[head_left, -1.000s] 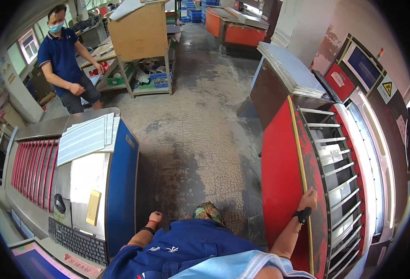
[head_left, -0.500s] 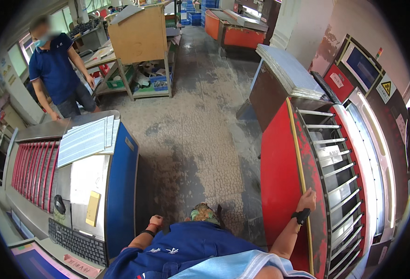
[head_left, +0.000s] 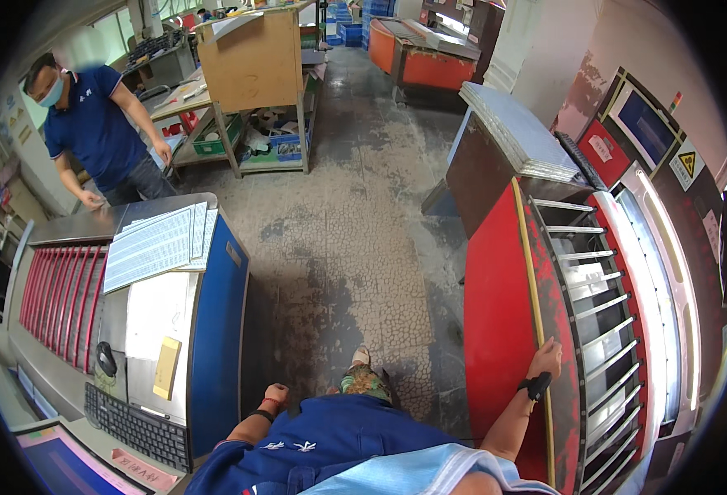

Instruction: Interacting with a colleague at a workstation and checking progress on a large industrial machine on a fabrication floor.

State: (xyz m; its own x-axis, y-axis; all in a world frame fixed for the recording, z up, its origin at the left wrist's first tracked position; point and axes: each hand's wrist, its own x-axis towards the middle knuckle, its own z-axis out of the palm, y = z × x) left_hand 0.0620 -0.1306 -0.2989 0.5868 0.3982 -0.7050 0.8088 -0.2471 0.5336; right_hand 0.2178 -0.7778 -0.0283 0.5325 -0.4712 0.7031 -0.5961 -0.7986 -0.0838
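Observation:
My left hand [head_left: 277, 393] hangs low by my side with its fingers curled in, and nothing shows in it. A red band circles that wrist, close to the blue side panel [head_left: 220, 297] of the left-hand machine. On the other side, my right hand [head_left: 546, 356] is over the edge of the red machine [head_left: 499, 322], beside its yellow strip [head_left: 532, 285]. Its fingers are curled with nothing visible in them, and a black band is on the wrist. Whether this hand presses on the machine I cannot tell.
White-blue panels [head_left: 153, 247], a yellow block [head_left: 166, 368], a mouse [head_left: 106, 360] and a keyboard [head_left: 136, 426] lie on the left machine. A co-worker [head_left: 95, 124] stands behind it. Metal rollers [head_left: 598, 297] line the right machine; stacked boards [head_left: 522, 136] are beyond.
The view has shifted slightly forward and a shoe now shows below me. The co-worker has leaned and turned the head down to the left. My hands keep nearly the same pose.

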